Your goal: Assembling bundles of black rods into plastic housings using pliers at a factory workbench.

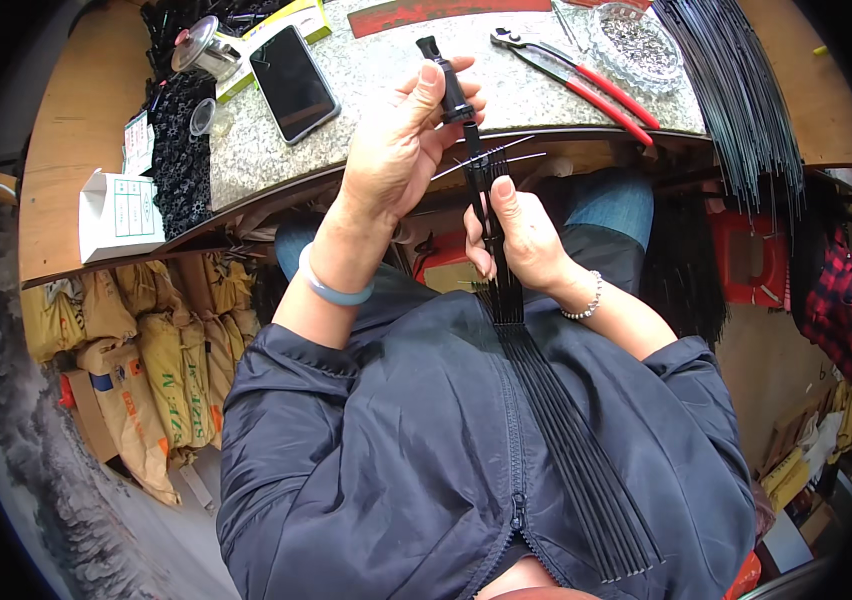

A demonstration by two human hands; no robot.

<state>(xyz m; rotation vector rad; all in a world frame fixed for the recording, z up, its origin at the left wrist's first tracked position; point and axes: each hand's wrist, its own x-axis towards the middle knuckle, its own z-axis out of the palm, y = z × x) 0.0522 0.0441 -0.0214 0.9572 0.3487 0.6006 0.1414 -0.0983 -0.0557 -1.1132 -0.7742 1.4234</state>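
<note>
Our left hand [401, 140] gripping a black handle [456, 100], our right hand [531, 240] clasping black rods [574, 440], pliers [608, 111] on the table [376, 62].

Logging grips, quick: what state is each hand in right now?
Left hand: closed, holding the black handle-like piece.
Right hand: closed, holding the bundle of thin black rods.

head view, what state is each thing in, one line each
Left hand, fingers closed on the black handle
Right hand, fingers closed on the black rods
Black rods, bundled, far ends slightly fanned over the jacket
Phone, face up, screen dark
Pliers, lying on the table, handles apart
Glass dish, uncovered, holding small metal pieces
Jacket zip, closed up to its slider
</note>
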